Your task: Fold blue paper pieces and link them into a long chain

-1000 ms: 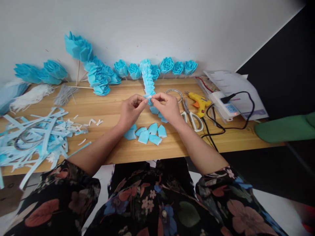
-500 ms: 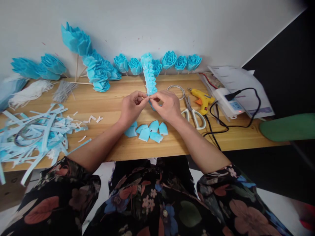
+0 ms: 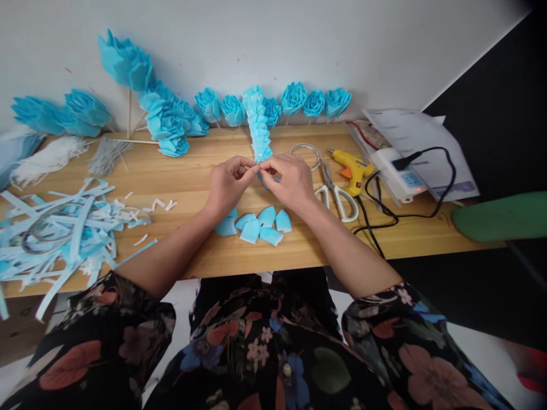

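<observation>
A long strip of overlapping light blue petals (image 3: 258, 126) stretches from my hands toward the row of roses at the back. My left hand (image 3: 231, 183) pinches at its near end, thumb against forefinger. Right beside it, my right hand (image 3: 289, 181) is closed in a matching pinch, fingertips almost touching the left ones. Between the fingertips the petal edge is too small to make out clearly. A bit of blue shows under my right fingers. Closer to me on the table, several loose blue petals (image 3: 258, 228) lie in a small group.
Blue foam roses (image 3: 294, 98) line the wall. White-handled scissors (image 3: 342, 204), a tape roll (image 3: 317, 152), a yellow glue gun (image 3: 351, 168) and a power strip (image 3: 398, 174) with black cable lie right. Left are offcut strips (image 3: 77, 228), grey wires (image 3: 109, 154) and white strings (image 3: 49, 160).
The view has shifted slightly. Both hands keep their pinch at the near end of the petal strip, with hardly any movement.
</observation>
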